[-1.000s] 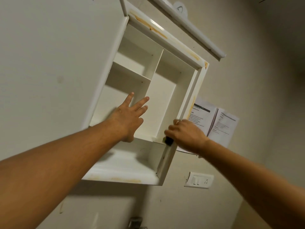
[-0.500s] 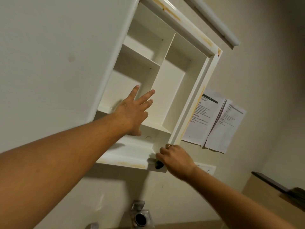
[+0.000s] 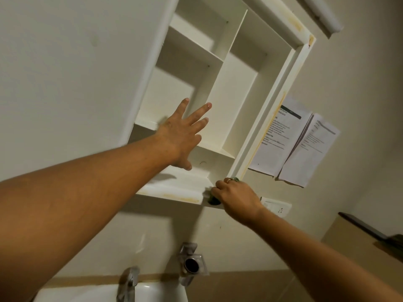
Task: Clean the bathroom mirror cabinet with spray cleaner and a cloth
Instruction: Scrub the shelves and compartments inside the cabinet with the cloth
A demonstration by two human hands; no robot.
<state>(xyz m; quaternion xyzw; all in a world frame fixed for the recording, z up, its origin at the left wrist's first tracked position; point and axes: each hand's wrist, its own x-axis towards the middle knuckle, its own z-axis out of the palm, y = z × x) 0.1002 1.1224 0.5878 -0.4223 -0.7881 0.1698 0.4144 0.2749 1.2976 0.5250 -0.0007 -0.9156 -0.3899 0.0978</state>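
Seen from below: one open white cabinet (image 3: pixel 239 83), one left hand (image 3: pixel 181 136) with fingers spread wide before its lower left compartment, one right hand (image 3: pixel 235 197) curled round one dark green cloth (image 3: pixel 212 199) at its bottom right corner, two printed sheets (image 3: pixel 294 144) on the wall beside it, one tap (image 3: pixel 128 282) over one sink (image 3: pixel 152 294) below.

White mirror cabinet (image 3: pixel 235 101), door open, yellow-stained along its frame — dark green cloth (image 3: pixel 212 199) at its lower right corner.
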